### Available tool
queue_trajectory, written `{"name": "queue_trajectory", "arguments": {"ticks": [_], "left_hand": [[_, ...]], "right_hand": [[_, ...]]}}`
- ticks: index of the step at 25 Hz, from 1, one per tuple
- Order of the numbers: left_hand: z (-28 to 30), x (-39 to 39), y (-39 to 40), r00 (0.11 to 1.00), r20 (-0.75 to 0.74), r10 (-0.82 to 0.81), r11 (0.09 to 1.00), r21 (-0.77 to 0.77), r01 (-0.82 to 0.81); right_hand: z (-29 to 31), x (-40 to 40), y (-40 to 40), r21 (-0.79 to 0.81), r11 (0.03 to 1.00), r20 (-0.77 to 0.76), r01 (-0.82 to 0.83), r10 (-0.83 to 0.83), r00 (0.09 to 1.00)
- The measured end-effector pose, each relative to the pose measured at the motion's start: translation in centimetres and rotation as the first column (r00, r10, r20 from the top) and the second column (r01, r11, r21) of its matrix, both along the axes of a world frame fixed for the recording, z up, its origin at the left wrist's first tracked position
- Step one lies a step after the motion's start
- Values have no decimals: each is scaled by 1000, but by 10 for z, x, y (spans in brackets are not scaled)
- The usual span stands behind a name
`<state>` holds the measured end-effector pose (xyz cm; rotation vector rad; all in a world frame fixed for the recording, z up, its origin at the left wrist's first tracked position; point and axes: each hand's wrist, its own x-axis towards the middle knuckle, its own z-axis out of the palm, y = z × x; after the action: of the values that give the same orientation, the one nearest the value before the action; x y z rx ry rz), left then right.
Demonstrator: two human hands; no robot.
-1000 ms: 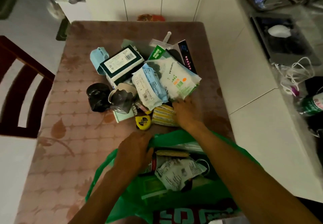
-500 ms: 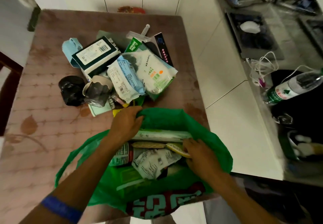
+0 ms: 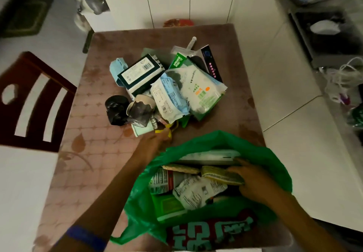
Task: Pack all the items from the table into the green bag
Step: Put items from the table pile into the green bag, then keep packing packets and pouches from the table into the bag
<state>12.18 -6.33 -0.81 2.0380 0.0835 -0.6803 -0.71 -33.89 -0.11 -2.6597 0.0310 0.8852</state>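
The green bag [image 3: 261, 153] sits open at the near edge of the table [image 3: 82, 153], its mouth facing up and its printed side toward the person. Inside it lie a white flat pack [image 3: 208, 156] along the far wall, a printed white pouch [image 3: 194, 191], a green box [image 3: 169, 206] and two yellow-green sponge-like packets, one of them [image 3: 181, 169] lying loose near the middle.

The right hand [image 3: 253, 183] is inside the bag — its fingers [image 3: 238, 170] curl round the other yellow-green packet [image 3: 220, 175], which rests on the bag's contents.

The left hand [image 3: 155, 143] reaches past the bag's far rim to the near edge of the heap of items still on the table. Its fingers touch something yellow [image 3: 167, 130] there, but whether they pinch it or only rest on it I cannot tell; the fingertips are hidden among the items. A blue band [image 3: 86, 237] circles the left forearm.

The heap holds a dark box with a barcode label [image 3: 137, 72], a light blue roll [image 3: 116, 68], a blue-and-white wipes pack [image 3: 170, 100], a white-and-green cotton pack [image 3: 200, 92], a black crumpled bag [image 3: 115, 110], a cup stuffed with dark plastic [image 3: 139, 111] and a black slim box with pink dots [image 3: 210, 64] — all overlapping one another.

A dark wooden chair [image 3: 29, 98] stands at the table's left side.
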Motion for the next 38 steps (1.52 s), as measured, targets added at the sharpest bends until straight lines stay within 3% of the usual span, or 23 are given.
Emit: {"name": "queue_trajectory", "arguments": {"ticks": [1, 3, 4, 6, 8, 10, 12, 14, 16, 19, 21, 23, 26, 29, 31, 33, 34, 36, 38], "left_hand": [[-16, 15, -3, 989, 145, 4, 989, 145, -25], [-51, 34, -10, 936, 215, -278, 887, 433, 164], [-71, 40, -13, 901, 190, -390, 812, 533, 239], [-107, 46, -18, 882, 186, -432, 736, 639, 226], [-120, 46, -20, 863, 270, -426, 708, 693, 132], [-112, 42, -14, 878, 304, -370, 782, 612, 117], [-87, 34, -6, 883, 414, -222, 902, 432, 24], [-55, 21, 1, 827, 555, -94, 933, 339, -121], [-7, 2, 5, 800, 600, -8, 947, 261, -187], [56, -31, -11, 866, 493, 82, 995, 1, -96], [63, -61, -48, 960, 275, -46, 974, -203, 105], [43, -91, -94, 965, 133, -225, 934, -253, 252], [-3, -108, -143, 872, 110, -477, 871, -72, 486], [-14, -106, -150, 719, 257, -646, 758, 101, 645], [-1, -102, -126, 690, 466, -553, 821, 163, 547], [14, -92, -80, 599, 672, -435, 899, 292, 325], [18, -86, -52, 560, 700, -443, 894, 395, 213], [14, -70, 2, 625, 578, -524, 791, 602, 107], [4, -57, 38, 710, 353, -610, 649, 736, 191]], "right_hand": [[11, -2, -5, -135, 990, 1, -35, 35, 999], [28, -10, -11, -334, 938, -109, -96, 63, 992], [33, -15, -14, -353, 931, -191, -96, 29, 981], [44, -20, -20, -319, 947, -283, -37, -58, 957], [57, -21, -21, -306, 952, -229, -8, -66, 971], [63, -25, -20, -351, 935, -104, -61, 25, 994], [62, -32, -21, -330, 938, -76, -109, 89, 993], [55, -35, -27, -332, 933, -79, -141, 121, 989], [51, -35, -31, -324, 933, -76, -154, 137, 988], [51, -34, -30, -318, 935, -12, -159, 163, 986], [57, -37, -31, -359, 917, -33, -173, 172, 984], [59, -43, -32, -377, 909, -40, -179, 177, 983], [64, -42, -33, -354, 924, -5, -146, 155, 988], [63, -33, -36, -313, 945, 9, -92, 100, 995], [63, -27, -36, -282, 959, -11, -40, 39, 999], [74, -21, -28, -287, 957, -6, -45, 45, 999], [83, -15, -20, -289, 956, 59, -40, 60, 997], [95, 8, 6, -138, 989, 282, 51, -10, 959], [95, 53, 49, 199, 968, 446, 156, -231, 865]]}}
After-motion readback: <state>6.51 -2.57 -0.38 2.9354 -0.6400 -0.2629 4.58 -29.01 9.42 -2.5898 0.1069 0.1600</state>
